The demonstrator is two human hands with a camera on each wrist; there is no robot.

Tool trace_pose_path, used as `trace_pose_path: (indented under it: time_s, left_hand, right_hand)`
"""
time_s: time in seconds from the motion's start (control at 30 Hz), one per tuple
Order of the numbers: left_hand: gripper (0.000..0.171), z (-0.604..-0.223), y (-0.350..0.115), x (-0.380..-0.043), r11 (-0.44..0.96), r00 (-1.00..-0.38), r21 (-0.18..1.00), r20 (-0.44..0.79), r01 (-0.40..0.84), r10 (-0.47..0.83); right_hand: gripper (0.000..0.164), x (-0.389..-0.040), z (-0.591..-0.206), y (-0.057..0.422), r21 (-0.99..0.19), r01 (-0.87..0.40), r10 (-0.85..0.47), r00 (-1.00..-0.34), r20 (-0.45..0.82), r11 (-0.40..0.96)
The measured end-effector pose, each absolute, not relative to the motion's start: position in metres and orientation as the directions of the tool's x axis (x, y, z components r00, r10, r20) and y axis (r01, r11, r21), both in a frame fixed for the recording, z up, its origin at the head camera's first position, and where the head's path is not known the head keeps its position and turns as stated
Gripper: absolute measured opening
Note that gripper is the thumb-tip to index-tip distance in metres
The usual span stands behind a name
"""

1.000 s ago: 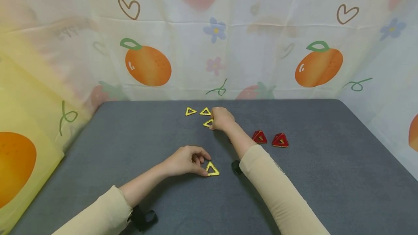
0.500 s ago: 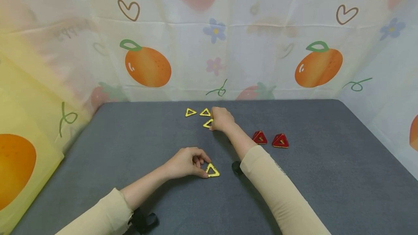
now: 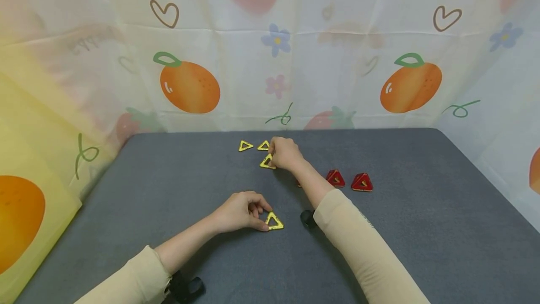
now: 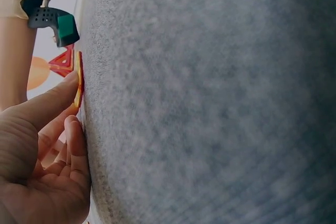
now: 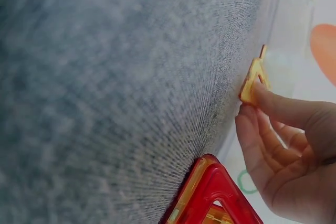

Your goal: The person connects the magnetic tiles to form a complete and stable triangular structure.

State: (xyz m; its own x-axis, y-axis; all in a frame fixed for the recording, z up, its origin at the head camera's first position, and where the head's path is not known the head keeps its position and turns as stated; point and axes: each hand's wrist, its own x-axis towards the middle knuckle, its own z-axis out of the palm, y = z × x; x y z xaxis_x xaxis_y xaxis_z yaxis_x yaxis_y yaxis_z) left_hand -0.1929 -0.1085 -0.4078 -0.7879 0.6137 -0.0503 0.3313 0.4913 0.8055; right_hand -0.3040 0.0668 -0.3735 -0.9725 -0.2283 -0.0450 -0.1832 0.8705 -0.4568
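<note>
Near the table's front, my left hand pinches the edge of a yellow triangular magnetic tile with thumb and index finger. That tile lies flat; in the left wrist view its thin edge shows beside the thumb. Farther back, my right hand pinches a second yellow triangular tile by its right side. In the right wrist view the thumb lies on this tile's face, and the tile stands tilted. Two more yellow triangular tiles lie flat beyond it, one close to the hand, one farther left.
Two red triangular pyramids, one next to my right forearm and one farther right, stand on the grey table. A bit of red shows behind the forearm. A fruit-print curtain hangs behind the table.
The tile in my right hand has shifted slightly left and tipped up, and the hand moved a little left with it. The left hand and its tile have stayed in place.
</note>
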Motion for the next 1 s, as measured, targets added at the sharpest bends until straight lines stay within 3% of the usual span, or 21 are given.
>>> trace_pose_path:
  time_s: [0.43, 0.67, 1.0]
  left_hand:
    - [0.032, -0.408, -0.110, -0.193, 0.480, -0.786, 0.813, -0.046, 0.329, 0.617]
    - [0.031, -0.408, -0.109, -0.193, 0.488, -0.788, 0.808, -0.048, 0.330, 0.613]
    - [0.031, -0.409, -0.109, -0.194, 0.490, -0.788, 0.804, -0.044, 0.338, 0.614]
  right_hand:
    - [0.015, -0.278, -0.352, 0.086, -0.595, -0.285, -0.376, -0.926, -0.032, 0.751]
    - [0.014, -0.253, -0.354, 0.103, -0.710, -0.246, -0.433, -0.897, -0.092, 0.660]
    - [0.015, -0.216, -0.358, 0.112, -0.710, -0.243, -0.483, -0.862, -0.154, 0.661]
